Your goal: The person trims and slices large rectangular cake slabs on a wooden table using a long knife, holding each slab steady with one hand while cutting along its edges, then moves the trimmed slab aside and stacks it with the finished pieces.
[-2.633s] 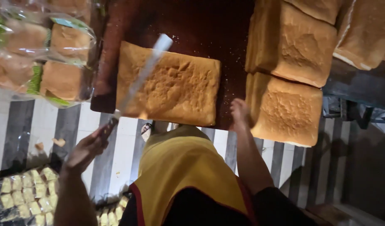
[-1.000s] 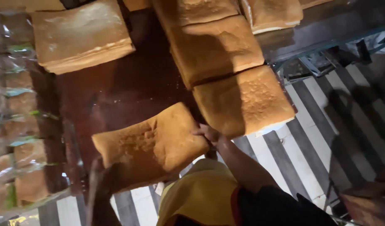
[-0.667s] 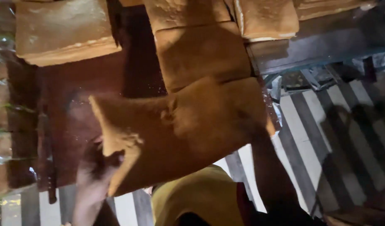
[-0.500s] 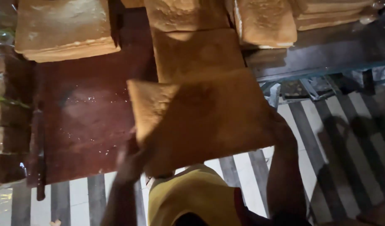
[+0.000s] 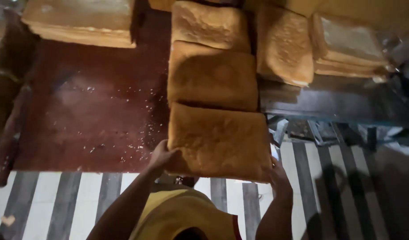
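**A:** What am I seeing on the far left?

**B:** A stack of bread slabs (image 5: 80, 20) is sitting at the back left corner of the reddish-brown table (image 5: 89, 115), with crumbs scattered across the bare wood.

**A:** And the hands?

**B:** I'm watching the left hand (image 5: 164, 159) gripping the near left corner of a big golden loaf (image 5: 218, 142), fingers curled under its edge. That loaf is lying at the table's front edge, butting against a second loaf (image 5: 212, 75) behind it, and a third (image 5: 210, 24) is lying behind that one.

**A:** The other side?

**B:** The right hand (image 5: 279, 175) is pressing against the loaf's near right corner, clasping it. Further right, more loaves (image 5: 284, 44) are resting on a darker bench (image 5: 337, 100), above a striped floor (image 5: 329, 195).
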